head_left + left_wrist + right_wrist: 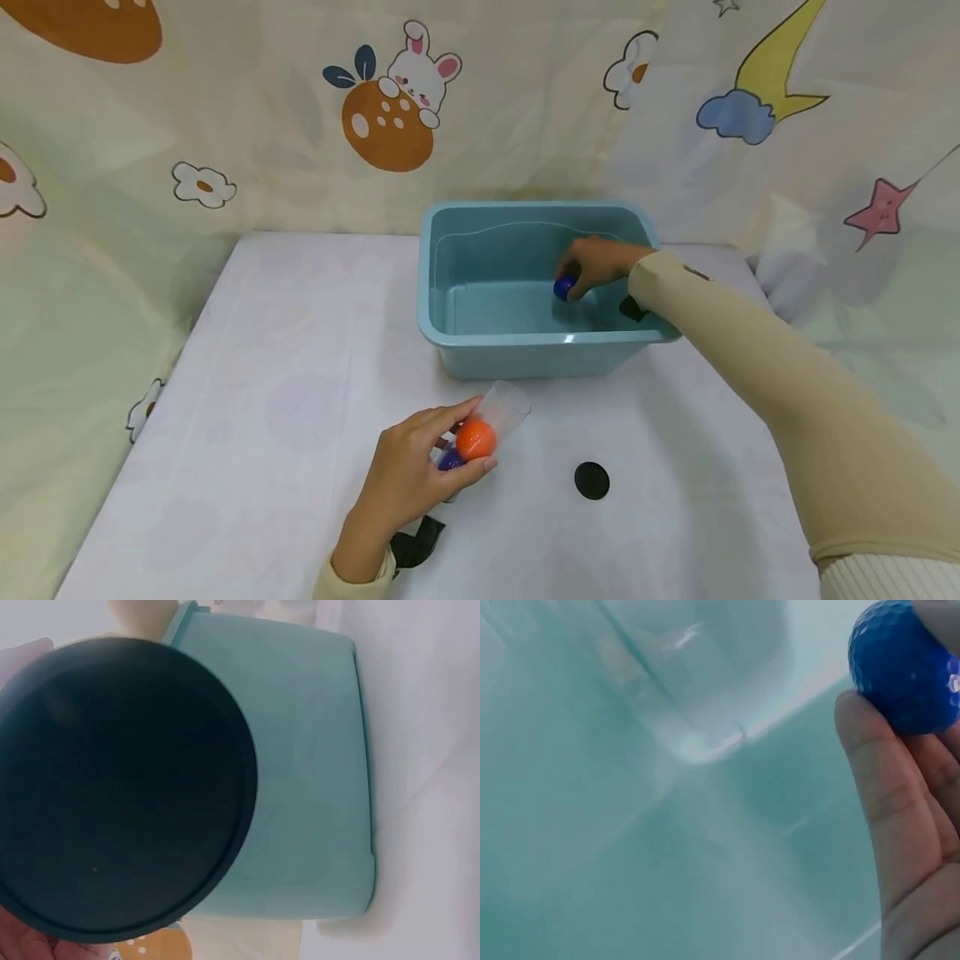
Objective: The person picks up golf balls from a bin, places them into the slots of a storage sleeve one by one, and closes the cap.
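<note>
My left hand (408,462) grips a clear tube (510,403) tilted over the table in front of the bin. Inside the tube are an orange ball (476,439) and, below it, a dark blue ball (451,459). The tube's round black end (124,787) fills much of the left wrist view. Over in the light blue bin (536,360), my right hand (602,262) pinches a blue golf ball (564,288) between thumb and fingers. The dimpled surface of this golf ball (904,675) shows plainly in the right wrist view.
A black disc (592,481) lies on the white-covered table (300,358), right of the tube. The bin stands at the table's back edge, before a printed curtain (525,100). My right forearm (795,400) crosses the bin's right rim.
</note>
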`<state>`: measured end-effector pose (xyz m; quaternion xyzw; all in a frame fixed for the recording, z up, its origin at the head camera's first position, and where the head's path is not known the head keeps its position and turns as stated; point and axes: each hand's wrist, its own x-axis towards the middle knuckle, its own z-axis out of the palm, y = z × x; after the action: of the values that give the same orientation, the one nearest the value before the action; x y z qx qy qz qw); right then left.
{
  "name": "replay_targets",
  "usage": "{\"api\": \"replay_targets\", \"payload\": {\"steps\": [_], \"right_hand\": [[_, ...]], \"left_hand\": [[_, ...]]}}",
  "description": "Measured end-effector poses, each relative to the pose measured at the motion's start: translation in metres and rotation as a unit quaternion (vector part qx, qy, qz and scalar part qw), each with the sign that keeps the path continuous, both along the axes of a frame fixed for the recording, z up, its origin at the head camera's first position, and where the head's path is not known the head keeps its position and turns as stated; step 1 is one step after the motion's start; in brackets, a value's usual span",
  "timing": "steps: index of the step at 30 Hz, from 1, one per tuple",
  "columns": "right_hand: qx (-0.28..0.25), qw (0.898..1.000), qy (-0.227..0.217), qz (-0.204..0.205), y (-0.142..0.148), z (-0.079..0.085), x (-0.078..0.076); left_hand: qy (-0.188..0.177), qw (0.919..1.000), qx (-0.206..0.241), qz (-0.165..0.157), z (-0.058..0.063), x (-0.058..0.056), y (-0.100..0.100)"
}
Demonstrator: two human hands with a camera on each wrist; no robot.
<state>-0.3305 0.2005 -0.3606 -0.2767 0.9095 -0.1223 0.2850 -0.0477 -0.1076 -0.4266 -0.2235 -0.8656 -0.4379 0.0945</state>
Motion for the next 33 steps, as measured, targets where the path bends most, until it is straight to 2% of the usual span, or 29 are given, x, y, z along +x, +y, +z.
{"api": "replay_targets", "payload": {"steps": [10, 14, 20, 33], "right_hand": [[-0.113, 0.993, -0.037, -0.015, 0.003, 0.028, 0.026], [-0.145, 0.988, -0.036, -0.027, 0.002, 0.042, 0.035], [-0.167, 0.985, -0.032, -0.037, 0.003, 0.063, 0.054], [-0.226, 0.972, -0.054, -0.03, 0.009, 0.081, 0.088]], "left_hand": [[0.014, 0.9998, -0.007, 0.011, 0.004, 0.003, -0.002], [0.024, 0.9996, -0.007, 0.011, 0.006, 0.004, -0.002], [0.025, 0.9996, -0.01, 0.009, 0.008, 0.004, 0.0], [0.025, 0.9994, -0.02, 0.013, 0.012, 0.002, 0.005]]}}
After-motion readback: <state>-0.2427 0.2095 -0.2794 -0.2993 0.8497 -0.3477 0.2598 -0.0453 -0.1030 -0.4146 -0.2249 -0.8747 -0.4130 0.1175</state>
